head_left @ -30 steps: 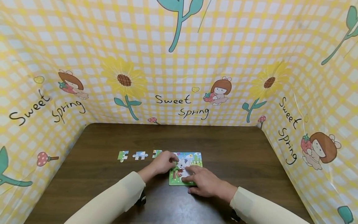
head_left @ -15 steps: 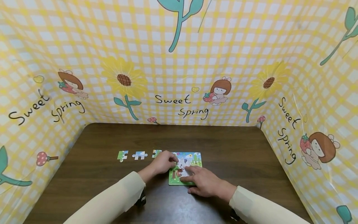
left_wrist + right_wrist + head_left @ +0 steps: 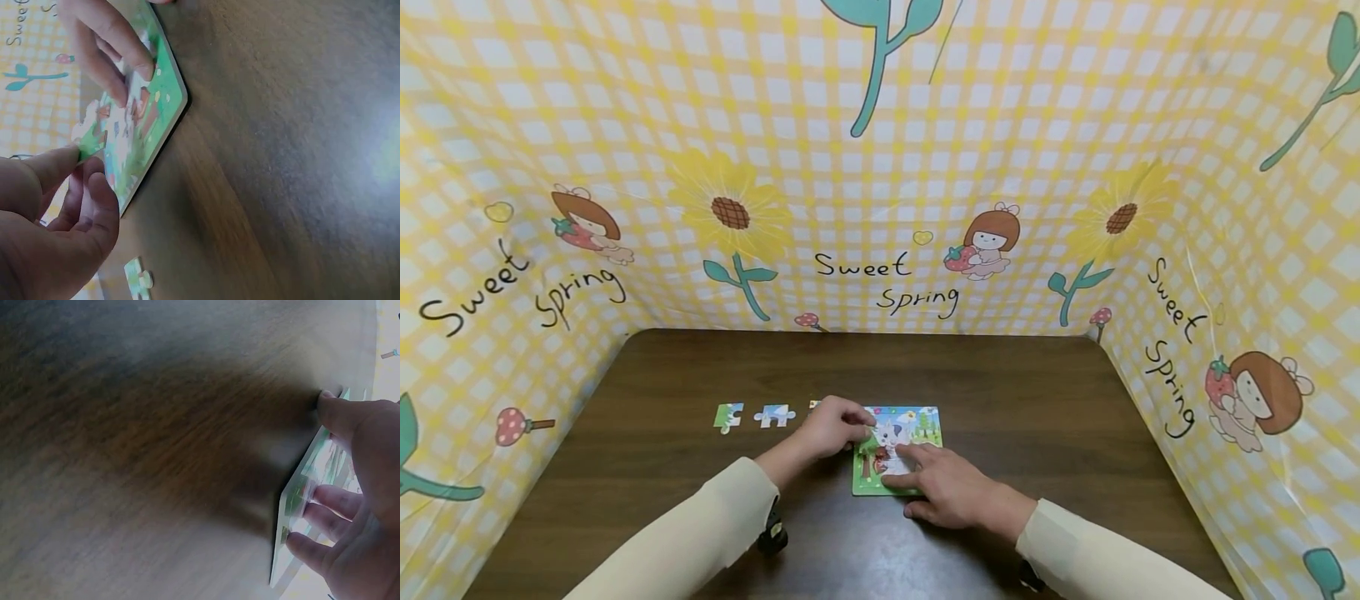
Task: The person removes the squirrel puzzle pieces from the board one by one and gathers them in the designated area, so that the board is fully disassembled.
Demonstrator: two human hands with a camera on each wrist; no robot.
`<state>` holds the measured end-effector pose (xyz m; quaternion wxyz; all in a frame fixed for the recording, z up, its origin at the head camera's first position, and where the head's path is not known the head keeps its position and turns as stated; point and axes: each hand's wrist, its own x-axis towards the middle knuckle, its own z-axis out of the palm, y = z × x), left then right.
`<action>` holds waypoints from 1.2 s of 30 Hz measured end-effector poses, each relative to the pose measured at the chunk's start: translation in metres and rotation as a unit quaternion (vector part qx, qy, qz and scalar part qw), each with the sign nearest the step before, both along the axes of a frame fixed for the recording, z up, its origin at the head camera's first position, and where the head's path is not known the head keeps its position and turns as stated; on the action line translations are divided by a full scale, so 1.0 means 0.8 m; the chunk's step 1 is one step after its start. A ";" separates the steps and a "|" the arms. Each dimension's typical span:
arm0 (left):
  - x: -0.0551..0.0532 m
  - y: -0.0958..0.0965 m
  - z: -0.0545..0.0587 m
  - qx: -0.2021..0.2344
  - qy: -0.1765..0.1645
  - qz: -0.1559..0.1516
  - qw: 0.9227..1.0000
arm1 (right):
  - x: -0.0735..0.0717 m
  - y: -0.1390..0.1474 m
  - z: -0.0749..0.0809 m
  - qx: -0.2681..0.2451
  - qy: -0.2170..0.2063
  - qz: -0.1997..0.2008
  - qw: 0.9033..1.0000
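Shifted slightly left and away since the earlier frame, the left hand point(image 3: 831, 429) pinches a green puzzle piece point(image 3: 91, 144) at the left edge of the puzzle board point(image 3: 867, 486), which lies flat on the worktop point(image 3: 1015, 400). The right hand point(image 3: 951, 487) rests its outstretched fingers on it.

Brown wood desk point(image 3: 144, 450), grain blurred. My right hand point(image 3: 382, 475), fingers apart, lies over the printed board point(image 3: 291, 503): three fingertips on its face near one corner, thumb at an edge. Yellow-and-white cloth point(image 3: 389, 337) beyond the desk's edge.
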<state>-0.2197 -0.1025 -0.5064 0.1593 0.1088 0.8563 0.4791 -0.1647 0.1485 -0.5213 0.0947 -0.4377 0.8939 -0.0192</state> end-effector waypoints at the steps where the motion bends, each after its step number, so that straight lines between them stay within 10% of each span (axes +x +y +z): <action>1: 0.001 -0.003 0.001 0.001 -0.005 0.004 1.000 | 0.000 0.000 0.000 -0.001 0.001 0.000 1.000; 18: 0.048 -0.134 0.016 0.061 -0.059 0.079 0.993 | -0.002 -0.002 0.002 -0.013 -0.024 -0.025 0.999; 36: 0.059 -0.255 -0.004 -0.080 -0.017 0.156 0.984 | -0.003 -0.001 0.004 -0.027 -0.032 -0.025 0.999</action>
